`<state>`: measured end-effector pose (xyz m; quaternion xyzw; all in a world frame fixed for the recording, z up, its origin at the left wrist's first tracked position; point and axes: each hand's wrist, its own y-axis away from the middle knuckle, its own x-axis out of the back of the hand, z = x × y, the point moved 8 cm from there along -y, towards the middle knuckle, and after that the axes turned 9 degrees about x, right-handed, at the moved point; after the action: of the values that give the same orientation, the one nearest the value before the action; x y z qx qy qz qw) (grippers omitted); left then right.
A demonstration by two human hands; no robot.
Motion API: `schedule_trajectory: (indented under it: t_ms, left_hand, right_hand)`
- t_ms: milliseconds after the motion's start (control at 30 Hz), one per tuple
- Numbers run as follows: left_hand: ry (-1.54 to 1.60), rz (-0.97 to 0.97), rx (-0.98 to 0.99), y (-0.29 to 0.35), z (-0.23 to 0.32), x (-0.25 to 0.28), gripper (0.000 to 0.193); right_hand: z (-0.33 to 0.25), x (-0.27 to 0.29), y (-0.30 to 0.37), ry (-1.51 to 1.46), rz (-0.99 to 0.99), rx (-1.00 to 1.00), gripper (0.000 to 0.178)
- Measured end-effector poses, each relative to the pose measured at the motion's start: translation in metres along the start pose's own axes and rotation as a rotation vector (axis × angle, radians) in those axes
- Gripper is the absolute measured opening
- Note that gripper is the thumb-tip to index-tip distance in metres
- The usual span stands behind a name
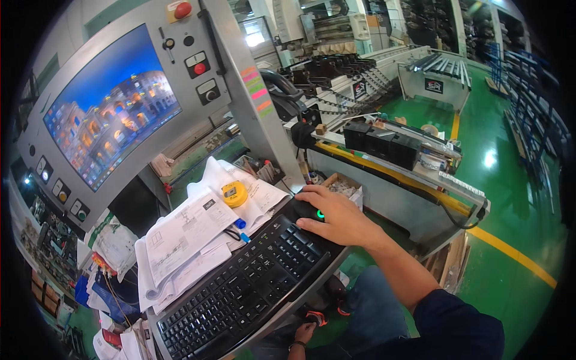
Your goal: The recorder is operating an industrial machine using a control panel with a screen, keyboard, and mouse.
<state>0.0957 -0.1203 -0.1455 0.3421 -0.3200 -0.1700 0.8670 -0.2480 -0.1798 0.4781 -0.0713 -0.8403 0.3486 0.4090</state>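
My right hand (339,217) rests over a black computer mouse (303,209), its fingers draped around it; a green light glows on the mouse's side. Left of the mouse lies a black keyboard (240,294) on a tilted shelf. My left hand (305,332) hangs low near my legs, below the shelf, away from the keyboard. It is small in view, and how its fingers lie is unclear. Behind the keyboard, printed drawing sheets (183,237) are piled up. On them sit a yellow tape measure (234,194) and a blue-capped pen (240,224).
A grey control panel with a lit screen (114,108) and a red emergency button (182,9) stands at upper left. Beyond my right hand runs a machine bed with a yellow rail (384,165). Metal bars lie on a far stand (435,84). Yellow lines mark the green floor (510,210).
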Motion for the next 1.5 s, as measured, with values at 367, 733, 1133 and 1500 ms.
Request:
schedule_trajectory:
  t_ms: [367, 733, 1133, 1500]
  left_hand:
    - [-0.031, 0.039, -0.021, 0.009, 0.006, 0.005, 0.056]
    - [-0.072, 0.042, -0.023, 0.007, 0.006, 0.006, 0.053]
    - [-0.110, 0.028, -0.039, 0.010, 0.010, 0.006, 0.052]
    - [0.014, 0.036, 0.094, 0.009, -0.003, 0.005, 0.053]
  right_hand:
    - [0.003, 0.000, 0.001, -0.074, 0.011, -0.020, 0.062]
    - [0.004, 0.000, 0.002, -0.094, 0.027, -0.019, 0.062]
    - [0.005, -0.001, 0.002, -0.115, 0.000, -0.033, 0.061]
    - [0.006, -0.003, 0.001, -0.094, 0.003, -0.005, 0.059]
